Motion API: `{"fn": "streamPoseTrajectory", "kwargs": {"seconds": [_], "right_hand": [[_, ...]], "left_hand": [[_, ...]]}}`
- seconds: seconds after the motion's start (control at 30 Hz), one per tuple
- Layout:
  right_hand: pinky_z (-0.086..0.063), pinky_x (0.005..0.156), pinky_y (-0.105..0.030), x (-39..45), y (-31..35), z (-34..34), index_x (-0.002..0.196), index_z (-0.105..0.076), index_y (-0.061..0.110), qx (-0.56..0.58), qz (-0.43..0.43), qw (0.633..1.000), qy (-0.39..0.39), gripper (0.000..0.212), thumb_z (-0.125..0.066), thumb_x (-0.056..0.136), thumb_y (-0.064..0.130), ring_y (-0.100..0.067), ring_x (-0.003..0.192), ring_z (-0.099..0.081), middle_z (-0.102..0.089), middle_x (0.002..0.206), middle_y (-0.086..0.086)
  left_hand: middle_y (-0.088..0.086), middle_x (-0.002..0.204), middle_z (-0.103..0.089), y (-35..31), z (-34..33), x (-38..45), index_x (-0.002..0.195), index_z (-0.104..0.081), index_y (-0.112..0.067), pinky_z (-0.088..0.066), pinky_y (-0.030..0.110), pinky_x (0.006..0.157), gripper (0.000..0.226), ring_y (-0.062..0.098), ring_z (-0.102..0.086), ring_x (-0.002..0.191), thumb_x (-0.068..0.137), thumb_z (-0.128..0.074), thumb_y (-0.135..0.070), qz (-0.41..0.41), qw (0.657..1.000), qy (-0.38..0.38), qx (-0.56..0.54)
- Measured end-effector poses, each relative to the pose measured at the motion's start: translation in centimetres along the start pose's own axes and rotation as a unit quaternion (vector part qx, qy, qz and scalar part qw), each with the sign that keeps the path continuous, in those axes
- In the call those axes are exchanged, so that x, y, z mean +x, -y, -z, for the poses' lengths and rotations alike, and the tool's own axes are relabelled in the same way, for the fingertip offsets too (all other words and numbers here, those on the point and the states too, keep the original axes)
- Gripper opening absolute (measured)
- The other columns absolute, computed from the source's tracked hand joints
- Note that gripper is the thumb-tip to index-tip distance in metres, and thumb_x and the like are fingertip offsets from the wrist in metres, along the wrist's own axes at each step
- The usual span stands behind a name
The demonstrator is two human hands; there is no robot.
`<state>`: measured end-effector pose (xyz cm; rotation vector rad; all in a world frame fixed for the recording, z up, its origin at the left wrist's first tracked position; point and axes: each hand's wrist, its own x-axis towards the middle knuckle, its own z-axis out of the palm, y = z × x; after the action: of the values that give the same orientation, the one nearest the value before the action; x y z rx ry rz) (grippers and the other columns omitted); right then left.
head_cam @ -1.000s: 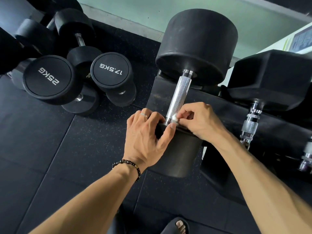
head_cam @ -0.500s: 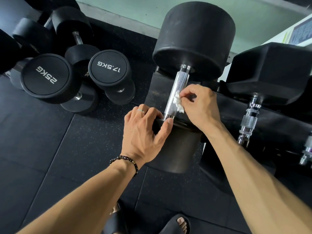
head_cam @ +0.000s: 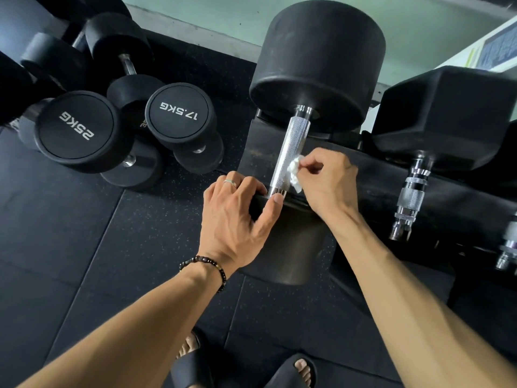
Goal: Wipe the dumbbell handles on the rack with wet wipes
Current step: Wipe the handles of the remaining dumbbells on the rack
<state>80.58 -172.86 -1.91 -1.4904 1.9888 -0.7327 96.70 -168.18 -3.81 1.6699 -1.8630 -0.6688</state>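
A large black round dumbbell lies on the rack with its knurled chrome handle pointing away from me. My right hand pinches a crumpled white wet wipe and holds it against the right side of the handle's lower part. My left hand grips the rim of the dumbbell's near head, thumb beside the handle's base. The far head is large and fully visible.
A black hex dumbbell with a chrome handle sits to the right on the rack. On the floor to the left lie round dumbbells marked 25KG and 17.5KG. My sandalled feet stand on black rubber mats.
My right hand slid the wipe up from the handle's base to its lower part, then settled slightly lower on the right side. My left hand stayed on the near head.
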Motion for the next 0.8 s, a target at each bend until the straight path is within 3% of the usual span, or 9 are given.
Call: {"fn": "streamPoseTrajectory", "kwargs": {"seconds": [0.1,0.23,0.33,0.4,0.5,0.6,0.73,0.8], "right_hand": [[-0.046,0.056,-0.01,1.5,0.6,0.1,0.075,-0.074,0.01,0.005,-0.013,0.999,-0.045,0.015,-0.065,0.086,0.004,0.002,0.053,-0.056,-0.063,0.063,0.012],[-0.051,0.057,-0.03,3.5,0.9,0.0,0.069,-0.07,0.001,0.003,-0.006,0.996,-0.087,0.02,-0.058,0.084,0.001,-0.021,0.056,-0.062,-0.066,0.061,-0.005],[-0.041,0.049,-0.02,1.0,0.7,0.1,0.059,-0.063,0.0,0.01,0.02,0.999,-0.041,0.035,-0.063,0.09,0.017,-0.017,0.047,-0.051,-0.057,0.05,-0.006],[-0.045,0.054,-0.019,0.6,0.6,0.3,0.065,-0.069,0.001,0.034,0.016,0.999,-0.025,0.029,-0.067,0.089,0.018,-0.018,0.055,-0.058,-0.063,0.054,-0.002],[-0.047,0.058,-0.016,3.1,1.1,0.0,0.074,-0.076,0.01,0.044,0.02,0.994,-0.1,0.017,-0.066,0.088,0.011,-0.007,0.06,-0.062,-0.066,0.063,0.012],[-0.05,0.061,-0.025,4.7,1.3,-0.5,0.074,-0.075,0.011,0.034,0.003,0.986,-0.163,0.018,-0.063,0.088,0.01,-0.011,0.06,-0.063,-0.068,0.067,0.007],[-0.053,0.058,-0.032,1.3,0.6,-0.2,0.074,-0.073,0.009,-0.013,0.039,0.998,-0.049,0.017,-0.065,0.088,0.01,-0.011,0.057,-0.064,-0.069,0.065,0.004],[-0.051,0.056,-0.038,1.7,0.3,-0.1,0.069,-0.067,0.007,-0.03,0.07,0.996,-0.043,0.021,-0.06,0.089,0.009,-0.018,0.052,-0.058,-0.064,0.06,-0.003]], "left_hand": [[-0.003,0.083,-0.05,0.0,0.0,0.0,0.085,-0.065,-0.018,-0.038,0.035,0.09,0.053,0.018,-0.048,0.082,0.09,-0.037,-0.063,0.001,1.0,-0.002,0.0],[-0.004,0.083,-0.049,0.0,0.0,0.0,0.084,-0.064,-0.018,-0.037,0.034,0.09,0.052,0.018,-0.048,0.083,0.09,-0.037,-0.062,0.003,1.0,0.001,-0.001],[-0.004,0.083,-0.05,0.0,0.1,0.0,0.085,-0.065,-0.018,-0.038,0.036,0.091,0.053,0.017,-0.048,0.083,0.09,-0.036,-0.063,0.003,1.0,0.004,0.001],[-0.004,0.083,-0.051,0.1,0.0,0.0,0.085,-0.064,-0.019,-0.038,0.036,0.091,0.052,0.018,-0.048,0.083,0.09,-0.037,-0.063,0.003,1.0,0.006,0.003],[-0.004,0.083,-0.052,0.1,0.0,0.0,0.085,-0.064,-0.018,-0.038,0.036,0.092,0.051,0.019,-0.049,0.083,0.089,-0.038,-0.061,0.007,1.0,0.006,0.0],[-0.003,0.084,-0.052,0.1,0.0,0.0,0.085,-0.064,-0.018,-0.037,0.035,0.091,0.051,0.02,-0.049,0.083,0.089,-0.038,-0.061,0.009,1.0,0.01,0.004],[-0.005,0.084,-0.049,0.0,0.1,-0.1,0.086,-0.064,-0.018,-0.035,0.032,0.091,0.051,0.016,-0.047,0.083,0.09,-0.037,-0.061,0.009,1.0,0.007,0.003],[-0.006,0.084,-0.049,0.0,0.1,-0.1,0.086,-0.064,-0.018,-0.036,0.033,0.091,0.051,0.016,-0.047,0.083,0.09,-0.038,-0.061,0.009,1.0,0.005,0.002]]}}
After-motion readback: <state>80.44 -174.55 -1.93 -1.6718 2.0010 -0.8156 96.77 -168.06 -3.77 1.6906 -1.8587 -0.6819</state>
